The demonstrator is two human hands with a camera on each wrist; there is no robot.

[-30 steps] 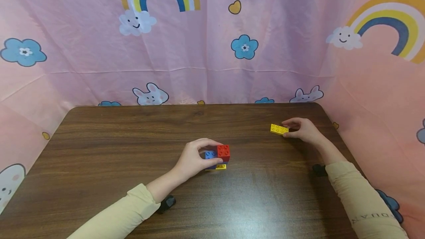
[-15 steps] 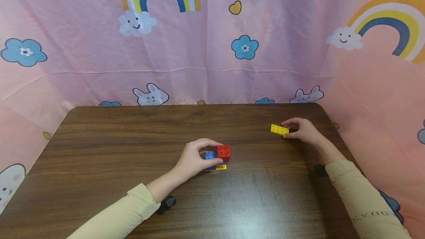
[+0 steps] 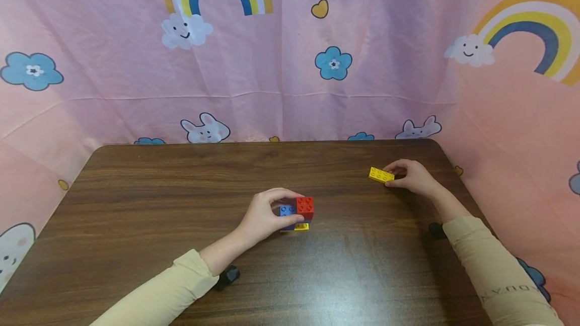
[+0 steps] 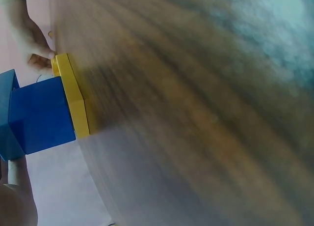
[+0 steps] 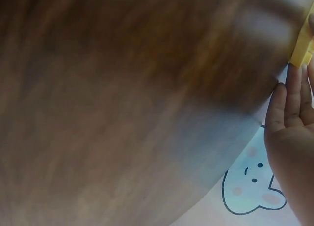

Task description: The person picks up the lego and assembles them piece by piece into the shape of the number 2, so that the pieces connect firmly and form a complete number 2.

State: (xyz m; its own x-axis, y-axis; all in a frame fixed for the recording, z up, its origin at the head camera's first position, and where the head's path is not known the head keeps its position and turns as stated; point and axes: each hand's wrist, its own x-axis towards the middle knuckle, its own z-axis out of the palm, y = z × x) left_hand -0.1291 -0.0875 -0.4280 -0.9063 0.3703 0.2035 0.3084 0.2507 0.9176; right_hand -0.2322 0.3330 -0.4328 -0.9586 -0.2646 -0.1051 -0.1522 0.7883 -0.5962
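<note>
Left of the table's middle, my left hand (image 3: 267, 215) grips a small stack of toy building bricks between thumb and fingers. A red brick (image 3: 305, 207) tops the stack at its right end. Under it lies blue, seen as a blue brick (image 4: 41, 118) in the left wrist view, and a yellow brick (image 3: 301, 227) forms the bottom. Thumb and fingers hide part of the stack. Farther back on the right, my right hand (image 3: 413, 177) pinches another yellow brick (image 3: 381, 174) by its right end, studs up. That brick (image 5: 302, 37) is cut off by the right wrist view's edge.
A dark wood-grain table (image 3: 181, 180) lies under both hands. Its far edge meets a pink curtain (image 3: 254, 74) printed with rainbows, flowers and rabbits. Black wrist devices show under the left cuff (image 3: 227, 276) and beside the right cuff (image 3: 437, 231).
</note>
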